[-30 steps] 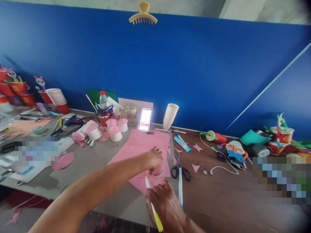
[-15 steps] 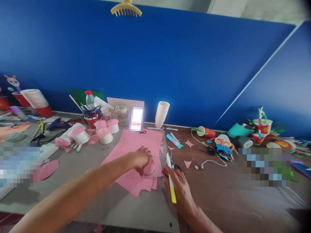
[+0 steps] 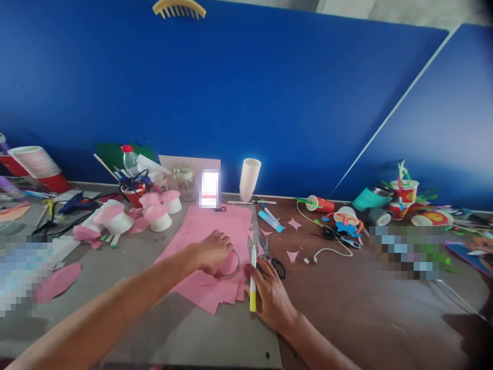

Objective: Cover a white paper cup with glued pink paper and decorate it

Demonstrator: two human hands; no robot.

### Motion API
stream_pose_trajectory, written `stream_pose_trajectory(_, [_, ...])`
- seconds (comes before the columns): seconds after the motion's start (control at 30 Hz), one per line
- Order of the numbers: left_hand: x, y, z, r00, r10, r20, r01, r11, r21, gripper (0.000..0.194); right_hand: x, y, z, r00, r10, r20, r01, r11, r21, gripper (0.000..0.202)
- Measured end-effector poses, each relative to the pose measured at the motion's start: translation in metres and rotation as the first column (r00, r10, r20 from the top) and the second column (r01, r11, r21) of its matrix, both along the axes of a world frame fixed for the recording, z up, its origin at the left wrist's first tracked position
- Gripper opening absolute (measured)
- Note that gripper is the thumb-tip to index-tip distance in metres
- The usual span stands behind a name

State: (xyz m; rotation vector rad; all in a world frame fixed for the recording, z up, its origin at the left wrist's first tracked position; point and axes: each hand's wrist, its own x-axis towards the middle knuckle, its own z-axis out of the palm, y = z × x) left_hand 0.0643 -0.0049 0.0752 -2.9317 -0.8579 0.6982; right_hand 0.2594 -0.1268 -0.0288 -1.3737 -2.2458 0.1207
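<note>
My left hand (image 3: 214, 253) rests on a stack of pink paper (image 3: 208, 226), its fingers curled at the left side of a thin greyish ring (image 3: 238, 266) that lies flat on the sheets. Pink paper shows through the ring's middle. My right hand (image 3: 271, 293) grips a white marker with a yellow end (image 3: 253, 282) between thumb and fingers, with its pale tip pointing up and away. Just beyond that hand lies a pair of scissors with dark handles (image 3: 278, 266), partly covered by the fingers.
Paper cups with pink tops (image 3: 158, 218) stand at the left, behind a pink oval cutout (image 3: 61, 280). A lit phone (image 3: 210, 187) and a tall white cup stack (image 3: 249, 180) stand at the back. Pink scraps (image 3: 292, 256) and a white cable (image 3: 333, 250) lie to the right.
The marker has turned more upright in my right hand, which sits nearer the paper. More of the scissors shows now. My left hand stays at the ring while the view has shifted slightly.
</note>
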Motion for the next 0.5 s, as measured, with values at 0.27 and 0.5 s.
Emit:
stream_pose_trajectory(0.27, [-0.0007, -0.0006, -0.0064, 0.999, -0.013, 0.042, 0.013, 1.000, 0.011, 0.062, 0.0016, 0.0015, -0.0013, 1.000, 0.023, -0.013, -0.023, 0.999, 0.026, 0.066])
stream_pose_trajectory(0.5, [0.0012, -0.0007, -0.0036, 1.000, -0.009, 0.006, 0.010, 1.000, -0.020, 0.062, 0.0009, 0.0010, -0.0022, 1.000, 0.011, -0.011, -0.011, 0.999, 0.030, 0.072])
